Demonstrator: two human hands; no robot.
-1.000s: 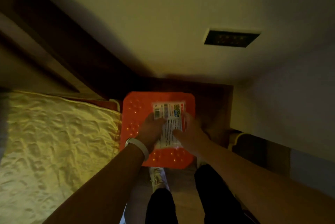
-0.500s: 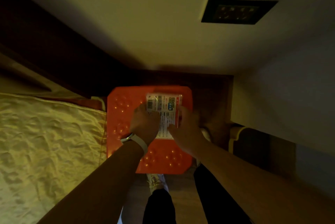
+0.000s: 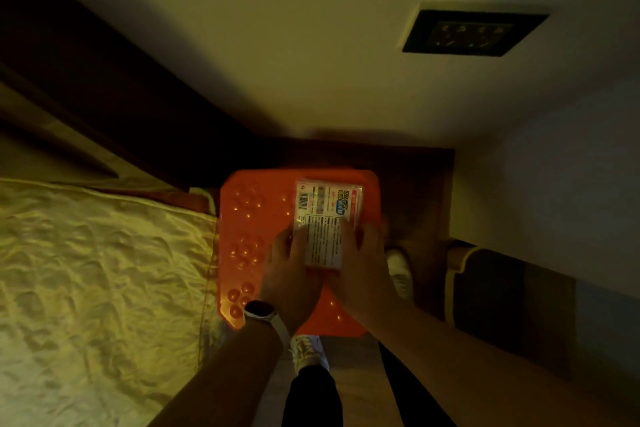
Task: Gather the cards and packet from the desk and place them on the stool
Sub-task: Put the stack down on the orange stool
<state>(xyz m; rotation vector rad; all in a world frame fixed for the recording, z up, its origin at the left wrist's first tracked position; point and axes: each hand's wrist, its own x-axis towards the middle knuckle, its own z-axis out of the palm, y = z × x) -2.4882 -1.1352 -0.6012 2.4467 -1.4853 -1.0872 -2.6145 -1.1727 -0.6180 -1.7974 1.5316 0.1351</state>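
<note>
A quilted yellow bedspread (image 3: 97, 288) lies left; a dark wall socket (image 3: 474, 32) sits upper right.

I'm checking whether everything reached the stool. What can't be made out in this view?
- Cards: none separately visible; the left hand and right hand cover the packet's near end.
- Packet print: too small and dim.
- Desk: not identifiable in the head view.
- Stool legs: hidden beneath its seat.

A packet (image 3: 327, 219) is seen lying on the far right part of a stool (image 3: 256, 239), flanked at its near end by the left hand (image 3: 294, 274) and right hand (image 3: 363, 271). A bed (image 3: 100, 281) is set just left of the stool.
</note>
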